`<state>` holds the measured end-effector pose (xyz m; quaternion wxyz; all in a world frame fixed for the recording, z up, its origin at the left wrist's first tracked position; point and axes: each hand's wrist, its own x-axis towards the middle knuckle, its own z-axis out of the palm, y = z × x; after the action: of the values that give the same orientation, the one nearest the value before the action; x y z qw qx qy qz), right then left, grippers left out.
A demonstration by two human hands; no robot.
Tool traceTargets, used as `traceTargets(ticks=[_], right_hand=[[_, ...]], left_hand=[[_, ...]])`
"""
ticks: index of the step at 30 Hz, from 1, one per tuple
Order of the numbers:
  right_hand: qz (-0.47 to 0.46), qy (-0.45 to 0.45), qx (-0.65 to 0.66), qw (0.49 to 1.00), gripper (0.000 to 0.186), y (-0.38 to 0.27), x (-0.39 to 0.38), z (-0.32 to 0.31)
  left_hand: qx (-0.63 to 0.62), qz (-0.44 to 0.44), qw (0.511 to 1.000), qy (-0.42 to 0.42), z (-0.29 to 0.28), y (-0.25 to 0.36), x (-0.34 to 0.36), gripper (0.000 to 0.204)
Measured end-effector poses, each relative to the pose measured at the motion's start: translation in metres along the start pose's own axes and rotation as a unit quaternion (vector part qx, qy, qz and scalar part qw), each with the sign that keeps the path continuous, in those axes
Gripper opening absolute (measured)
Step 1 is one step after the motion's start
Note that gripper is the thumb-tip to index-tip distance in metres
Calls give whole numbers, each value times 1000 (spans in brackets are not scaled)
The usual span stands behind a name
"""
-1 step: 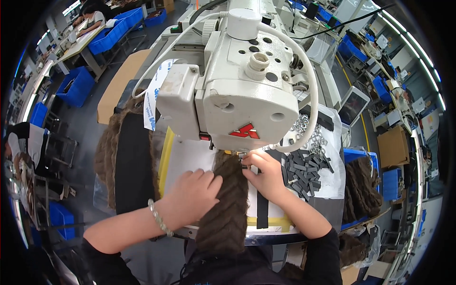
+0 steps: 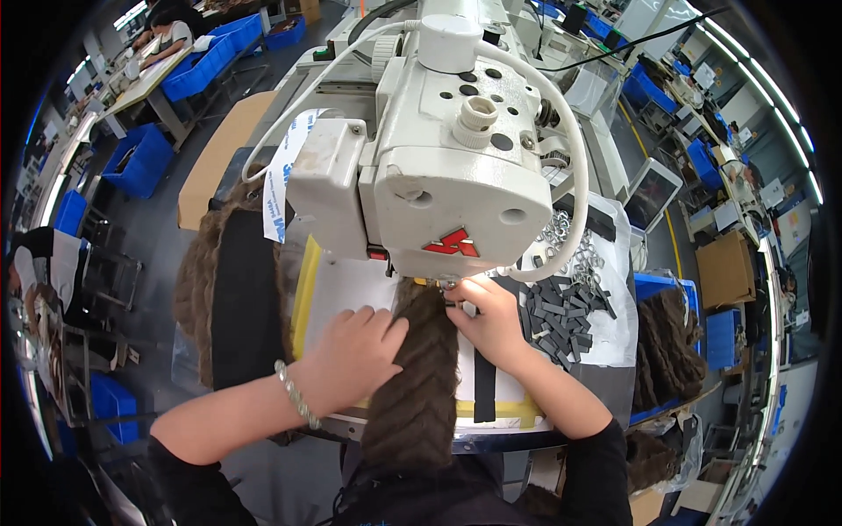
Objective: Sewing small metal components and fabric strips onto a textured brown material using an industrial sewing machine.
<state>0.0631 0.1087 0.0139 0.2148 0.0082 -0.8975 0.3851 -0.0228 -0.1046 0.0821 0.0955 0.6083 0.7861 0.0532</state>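
A long brown fur strip (image 2: 412,386) runs from under the white sewing machine head (image 2: 460,193) toward my lap. My left hand (image 2: 355,355) is closed at the strip's left edge, fingers curled against the fur; a beaded bracelet circles that wrist. By the strip's far right edge, just below the machine head, my right hand (image 2: 488,320) pinches thumb and forefinger together. A small dark and silvery piece shows between those fingertips, too small to make out. The machine's needle area is mostly hidden by the head and my fingers.
Short black strap pieces (image 2: 561,320) and metal rings (image 2: 566,232) lie in piles on the right. A black band (image 2: 485,390) lies beside the fur strip. Fur with black backing (image 2: 250,298) sits on the left. A blue bin (image 2: 653,408) holds more fur at right.
My left hand has shifted very slightly, its fingers a little more drawn together at the fur's edge. The right fingers have moved barely at all, and the fur strip stays in place.
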Motion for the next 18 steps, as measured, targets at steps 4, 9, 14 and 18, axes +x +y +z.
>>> traceTargets(ticks=[4, 9, 14, 18], right_hand=[[25, 19, -27, 999, 16, 11, 7, 8], [78, -4, -14, 997, 13, 11, 7, 13], [77, -17, -17, 997, 11, 10, 3, 15], [88, -38, -6, 995, 11, 6, 5, 12]], left_hand=[[4, 13, 1000, -5, 23, -21, 11, 71], [26, 33, 999, 34, 31, -38, 29, 81], [28, 47, 996, 67, 41, -54, 39, 81], [-6, -13, 998, -65, 30, -56, 51, 73]])
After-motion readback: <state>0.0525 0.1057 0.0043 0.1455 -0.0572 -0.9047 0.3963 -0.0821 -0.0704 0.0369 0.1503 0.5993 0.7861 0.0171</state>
